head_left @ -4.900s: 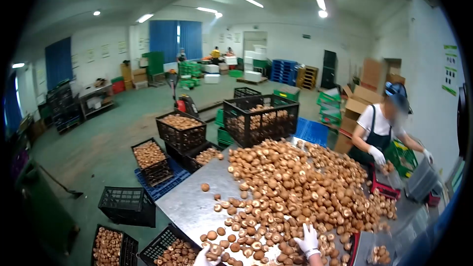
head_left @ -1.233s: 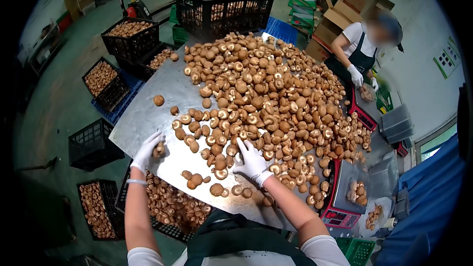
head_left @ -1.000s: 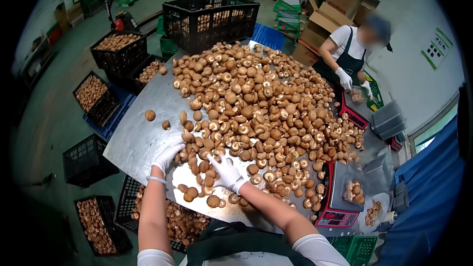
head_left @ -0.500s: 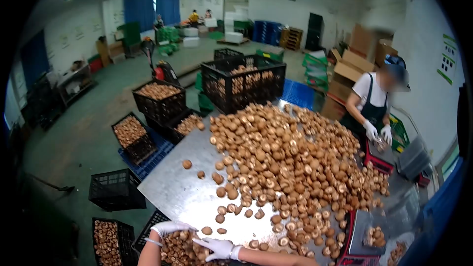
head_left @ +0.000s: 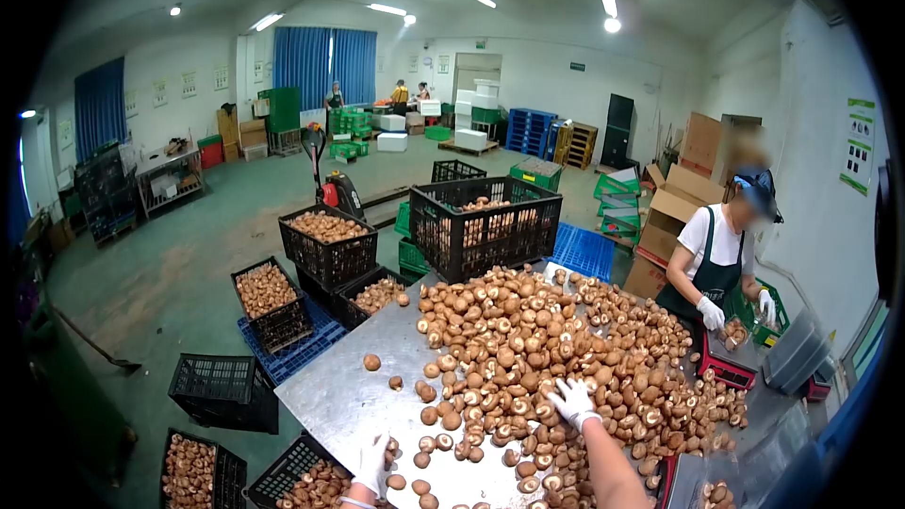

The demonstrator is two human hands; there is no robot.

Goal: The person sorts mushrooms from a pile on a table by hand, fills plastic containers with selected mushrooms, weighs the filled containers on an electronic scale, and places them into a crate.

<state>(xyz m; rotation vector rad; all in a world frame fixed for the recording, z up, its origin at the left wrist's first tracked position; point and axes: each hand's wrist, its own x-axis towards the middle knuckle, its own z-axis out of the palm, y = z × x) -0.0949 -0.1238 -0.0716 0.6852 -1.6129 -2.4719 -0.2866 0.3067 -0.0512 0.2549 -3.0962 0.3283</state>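
Observation:
A heap of brown shiitake mushrooms (head_left: 528,330) covers much of the metal table (head_left: 344,368). My right hand (head_left: 575,402), in a white glove, reaches over the middle of the heap with fingers spread, touching mushroom caps. Down at the table's near left edge, my left hand (head_left: 372,467), also gloved, is seen edge-on with its fingers stretched out. A mushroom (head_left: 391,449) lies against its palm side; I cannot tell whether the two touch. Just below that edge stands a black crate (head_left: 283,471) with mushrooms in it.
Black crates of mushrooms (head_left: 330,250) are stacked left of the table, and a large one (head_left: 485,259) stands at its far edge. On the right, a co-worker (head_left: 721,264) in white gloves handles mushrooms at a red scale (head_left: 724,372). A second scale sits at near right.
Both hands have left the crate of mushrooms at the near edge. My right hand moved up and right onto the heap; my left moved right to the table edge. The view has tilted up.

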